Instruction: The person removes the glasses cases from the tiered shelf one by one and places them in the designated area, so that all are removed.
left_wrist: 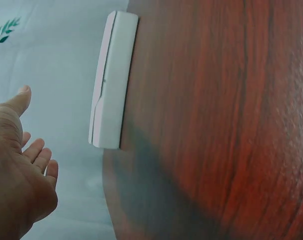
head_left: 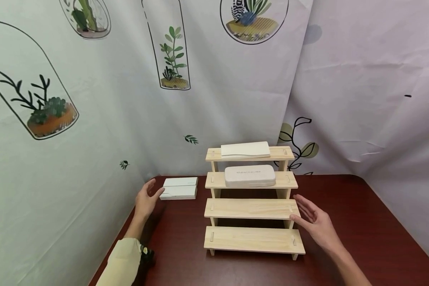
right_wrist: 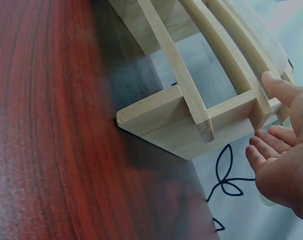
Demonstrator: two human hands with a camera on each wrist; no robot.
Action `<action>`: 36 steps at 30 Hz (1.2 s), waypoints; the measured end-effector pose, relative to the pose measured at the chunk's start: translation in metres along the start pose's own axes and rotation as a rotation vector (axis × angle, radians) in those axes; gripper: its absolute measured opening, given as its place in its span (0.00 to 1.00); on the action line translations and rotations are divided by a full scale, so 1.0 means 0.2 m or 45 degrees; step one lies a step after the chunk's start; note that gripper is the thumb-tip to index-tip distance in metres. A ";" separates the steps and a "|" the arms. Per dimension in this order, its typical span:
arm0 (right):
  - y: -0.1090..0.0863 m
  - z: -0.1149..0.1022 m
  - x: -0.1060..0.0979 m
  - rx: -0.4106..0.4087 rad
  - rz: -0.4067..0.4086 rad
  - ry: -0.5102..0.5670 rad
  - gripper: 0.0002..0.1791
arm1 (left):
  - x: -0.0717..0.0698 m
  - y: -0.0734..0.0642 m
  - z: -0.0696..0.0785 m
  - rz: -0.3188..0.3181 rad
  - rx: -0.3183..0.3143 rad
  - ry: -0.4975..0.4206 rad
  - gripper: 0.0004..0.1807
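Note:
A white flat box (head_left: 179, 188) with a flap across its top lies on the table left of a light wooden stepped rack (head_left: 250, 209). My left hand (head_left: 146, 201) is at the box's left end, fingers and thumb spread; in the left wrist view a gap shows between this hand (left_wrist: 24, 170) and the box (left_wrist: 114, 80). Beside the rack's right side is my right hand (head_left: 318, 224), thumb near the edge of the second step from the bottom. Whether it touches the wood, I cannot tell. Neither hand holds anything.
On the rack's upper steps lie a white oblong case (head_left: 250, 176) and, above it, a cream flat pouch-like item (head_left: 245, 150). The dark red wooden table (head_left: 178, 246) meets a printed cloth backdrop (head_left: 214, 99) at the back and left.

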State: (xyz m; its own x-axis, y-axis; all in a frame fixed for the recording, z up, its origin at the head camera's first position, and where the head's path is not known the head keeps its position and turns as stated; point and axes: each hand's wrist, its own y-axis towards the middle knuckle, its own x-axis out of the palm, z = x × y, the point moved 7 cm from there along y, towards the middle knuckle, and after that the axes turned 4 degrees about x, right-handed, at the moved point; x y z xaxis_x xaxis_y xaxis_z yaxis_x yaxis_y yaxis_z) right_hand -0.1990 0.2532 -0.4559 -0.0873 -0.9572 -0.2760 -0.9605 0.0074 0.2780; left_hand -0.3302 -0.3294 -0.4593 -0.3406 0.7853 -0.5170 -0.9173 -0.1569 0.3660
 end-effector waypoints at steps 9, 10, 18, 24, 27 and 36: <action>0.02 -0.03 -0.02 -0.019 0.021 -0.018 0.40 | 0.03 0.00 0.11 -0.034 0.054 -0.066 0.40; 0.02 -0.03 -0.03 -0.024 0.026 -0.022 0.40 | 0.04 0.00 0.12 -0.046 0.060 -0.075 0.40; 0.04 -0.06 -0.05 -0.076 0.055 -0.025 0.41 | 0.08 -0.02 0.24 -0.119 0.090 -0.178 0.45; 0.07 -0.09 -0.07 -0.107 0.059 0.019 0.42 | 0.12 -0.03 0.36 -0.151 0.193 -0.214 0.43; 0.08 -0.10 -0.08 -0.113 0.067 0.012 0.42 | 0.14 -0.04 0.42 -0.165 0.231 -0.228 0.41; 0.12 -0.14 -0.12 -0.126 0.087 0.020 0.42 | 0.20 -0.07 0.57 -0.208 0.275 -0.261 0.43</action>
State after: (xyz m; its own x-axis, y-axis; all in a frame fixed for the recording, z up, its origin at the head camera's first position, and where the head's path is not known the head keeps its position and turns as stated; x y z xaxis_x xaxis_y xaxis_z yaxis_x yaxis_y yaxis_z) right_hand -0.2116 0.2690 -0.4171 -0.1471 -0.9598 -0.2391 -0.9218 0.0453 0.3851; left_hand -0.3071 -0.2276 -0.3970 -0.1244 0.8970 -0.4242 -0.8838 0.0941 0.4582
